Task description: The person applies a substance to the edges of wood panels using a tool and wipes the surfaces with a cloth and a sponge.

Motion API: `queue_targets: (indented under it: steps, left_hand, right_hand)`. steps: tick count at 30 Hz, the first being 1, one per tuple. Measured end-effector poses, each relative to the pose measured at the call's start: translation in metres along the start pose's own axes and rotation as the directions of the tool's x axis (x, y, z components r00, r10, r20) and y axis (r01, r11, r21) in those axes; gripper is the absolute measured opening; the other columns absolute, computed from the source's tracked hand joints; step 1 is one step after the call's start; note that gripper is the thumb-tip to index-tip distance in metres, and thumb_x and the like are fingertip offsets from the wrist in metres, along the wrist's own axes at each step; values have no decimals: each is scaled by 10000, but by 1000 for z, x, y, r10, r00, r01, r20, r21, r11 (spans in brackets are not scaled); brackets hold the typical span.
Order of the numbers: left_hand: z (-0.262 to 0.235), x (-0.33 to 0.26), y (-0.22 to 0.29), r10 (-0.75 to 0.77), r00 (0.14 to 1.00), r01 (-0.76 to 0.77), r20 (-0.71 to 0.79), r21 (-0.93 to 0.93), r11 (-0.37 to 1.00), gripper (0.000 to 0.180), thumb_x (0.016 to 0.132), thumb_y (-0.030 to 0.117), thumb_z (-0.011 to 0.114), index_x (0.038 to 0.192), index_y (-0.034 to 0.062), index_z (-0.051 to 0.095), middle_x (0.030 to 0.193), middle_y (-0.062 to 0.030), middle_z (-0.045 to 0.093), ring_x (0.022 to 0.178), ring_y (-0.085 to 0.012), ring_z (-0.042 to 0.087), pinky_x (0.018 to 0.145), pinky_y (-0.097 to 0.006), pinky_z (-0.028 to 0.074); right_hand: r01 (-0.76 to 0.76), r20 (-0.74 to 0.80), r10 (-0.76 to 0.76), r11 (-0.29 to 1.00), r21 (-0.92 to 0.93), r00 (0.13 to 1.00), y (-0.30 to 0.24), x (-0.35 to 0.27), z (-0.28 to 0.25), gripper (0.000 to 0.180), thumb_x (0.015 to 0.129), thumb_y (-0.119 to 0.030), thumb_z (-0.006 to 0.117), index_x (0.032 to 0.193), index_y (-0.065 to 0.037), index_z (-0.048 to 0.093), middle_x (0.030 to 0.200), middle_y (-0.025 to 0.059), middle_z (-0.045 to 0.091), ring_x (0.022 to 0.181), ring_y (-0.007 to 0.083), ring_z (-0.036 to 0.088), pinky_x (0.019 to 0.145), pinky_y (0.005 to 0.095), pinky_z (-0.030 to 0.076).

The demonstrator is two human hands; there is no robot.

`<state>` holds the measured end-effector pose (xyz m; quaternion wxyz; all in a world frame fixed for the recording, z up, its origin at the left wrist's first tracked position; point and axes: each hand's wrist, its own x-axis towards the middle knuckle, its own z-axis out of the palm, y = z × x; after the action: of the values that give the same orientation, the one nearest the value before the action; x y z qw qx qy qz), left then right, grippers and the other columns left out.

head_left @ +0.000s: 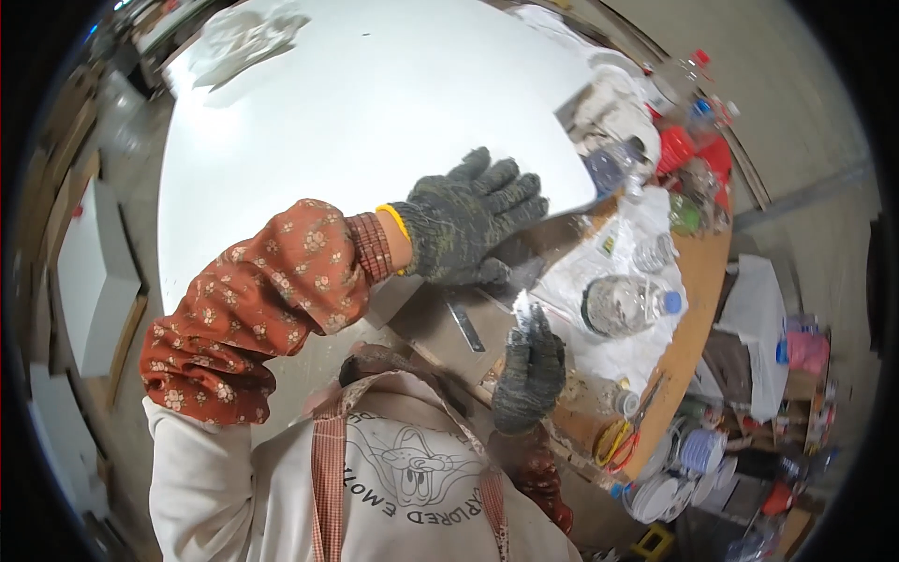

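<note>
The left hand lay flat, fingers spread, on the white panel near its edge (bare beyond); the right hand gripped a small blade.

Both hands wear coarse knitted cloth gloves, speckled grey and matt. The left hand lies flat on a large white panel, smooth with a soft sheen. The right hand pinches a small shiny sliver, its material unclear. A floral cloth sleeve covers the left arm. The worktop shows bare matt wood at its edge. A clear plastic bottle lies on crinkled glossy plastic sheet.
</note>
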<state>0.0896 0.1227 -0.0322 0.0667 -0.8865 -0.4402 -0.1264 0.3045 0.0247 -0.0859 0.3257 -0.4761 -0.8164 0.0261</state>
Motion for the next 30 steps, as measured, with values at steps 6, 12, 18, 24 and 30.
queue_targets:
  steps: [6,12,18,24,30]
  left_hand:
    - [-47,-105,13,-187,967,176,170,81,981,641,879,537,414,1395,161,358,1475,-130,265,1380,-306,203,1135,-498,99]
    - [-103,-256,28,-651,745,596,147,290,749,679,740,200,707,1349,99,423,1435,-170,337,1358,-327,270,1122,-472,193]
    - [-93,-379,27,-915,258,920,309,211,330,491,796,158,635,1252,31,506,1298,-177,492,1164,-337,484,985,-385,396]
    - [-77,-393,28,-793,524,846,311,-82,527,212,825,188,615,993,57,623,873,-166,630,768,-365,595,676,-410,489]
    - [-54,-426,28,-668,743,650,48,-288,703,177,844,101,578,990,18,631,934,-173,650,820,-344,623,738,-389,505]
  right_hand:
    - [99,-190,-61,975,200,980,8,20,15,252,912,-69,515,1106,76,585,1107,185,616,966,281,615,818,348,500]
    - [-126,-52,152,931,342,987,-4,19,25,225,913,-22,505,1138,-19,514,1052,188,598,903,303,626,714,368,540]
    - [-104,-132,174,901,422,976,14,10,54,251,920,-67,502,1140,52,486,1018,184,595,876,302,634,665,363,549]
    - [289,-385,-411,896,-336,826,2,34,29,255,902,-122,512,1119,-7,580,1137,204,581,973,344,613,749,381,527]
    - [-264,-100,327,880,394,940,-28,16,27,221,896,-75,530,1053,66,594,966,177,627,782,217,616,679,318,514]
